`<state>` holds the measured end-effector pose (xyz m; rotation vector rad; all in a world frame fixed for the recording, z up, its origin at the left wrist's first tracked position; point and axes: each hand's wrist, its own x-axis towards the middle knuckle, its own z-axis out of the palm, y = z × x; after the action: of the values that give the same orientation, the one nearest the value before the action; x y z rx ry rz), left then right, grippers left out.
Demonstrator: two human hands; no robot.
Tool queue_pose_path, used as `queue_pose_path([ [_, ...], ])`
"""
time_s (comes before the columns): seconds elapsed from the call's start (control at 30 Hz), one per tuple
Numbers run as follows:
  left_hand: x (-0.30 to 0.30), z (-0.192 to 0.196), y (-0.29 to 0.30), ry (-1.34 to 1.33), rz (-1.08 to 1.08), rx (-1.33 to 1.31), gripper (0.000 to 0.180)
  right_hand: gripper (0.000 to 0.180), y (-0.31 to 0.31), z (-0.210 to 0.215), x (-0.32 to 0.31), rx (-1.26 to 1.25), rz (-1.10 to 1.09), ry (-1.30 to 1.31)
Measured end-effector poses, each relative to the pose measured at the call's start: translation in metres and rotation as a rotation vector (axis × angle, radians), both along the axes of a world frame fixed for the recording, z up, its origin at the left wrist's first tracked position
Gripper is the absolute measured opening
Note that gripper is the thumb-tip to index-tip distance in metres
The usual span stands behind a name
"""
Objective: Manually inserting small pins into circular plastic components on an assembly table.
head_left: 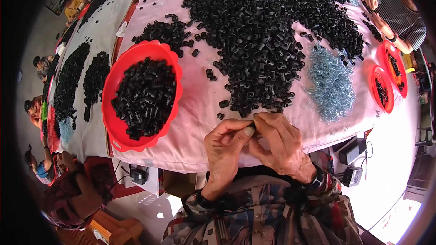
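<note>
My left hand (225, 147) and my right hand (281, 143) meet at the near edge of a table covered in pink cloth (200, 109). Their fingertips pinch a small black plastic piece (254, 124) between them; most of it is hidden by the fingers. Just beyond my hands spreads a big heap of small black plastic pieces (263, 31). To the right of that heap lies a pile of small silvery metal springs (331, 84).
A red basin (119, 127) holding black pieces sits left of my hands. Two smaller red basins (389, 75) stand at the right, near another person's hands (379, 11). More people sit along a second table at the left. Black adapters hang below the table edge.
</note>
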<state>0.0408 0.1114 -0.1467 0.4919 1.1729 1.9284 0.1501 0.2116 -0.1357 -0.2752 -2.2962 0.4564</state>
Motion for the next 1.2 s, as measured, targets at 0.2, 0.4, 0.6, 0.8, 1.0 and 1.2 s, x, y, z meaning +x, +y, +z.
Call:
queue_pose_path([
  [0.2, 0.001, -0.007, 0.000, 0.028, 0.012, 0.001, 0.013, 0.035, -0.002, -0.003, -0.003, 0.118, -0.008, 0.026],
  [0.4, 0.000, 0.003, -0.004, -0.023, -0.066, 0.019, 0.013, 0.042, -0.003, 0.003, -0.002, -0.097, 0.039, 0.074],
  [0.6, -0.016, 0.030, -0.028, 0.614, 0.220, -0.178, 0.017, 0.039, 0.002, 0.025, 0.011, -0.304, 0.035, 0.048],
  [0.8, -0.083, 0.051, -0.053, 0.942, 0.914, -0.537, 0.015, 0.015, 0.018, 0.004, 0.034, -0.614, -0.151, 0.087],
  [1.0, -0.092, 0.049, -0.046, 1.246, 0.918, -0.427, 0.016, 0.012, 0.012, 0.001, 0.030, -0.679, -0.155, 0.074],
  [1.2, -0.021, 0.013, -0.011, 0.955, 0.095, -0.320, 0.020, 0.012, 0.024, 0.007, 0.039, -0.669, -0.305, 0.140],
])
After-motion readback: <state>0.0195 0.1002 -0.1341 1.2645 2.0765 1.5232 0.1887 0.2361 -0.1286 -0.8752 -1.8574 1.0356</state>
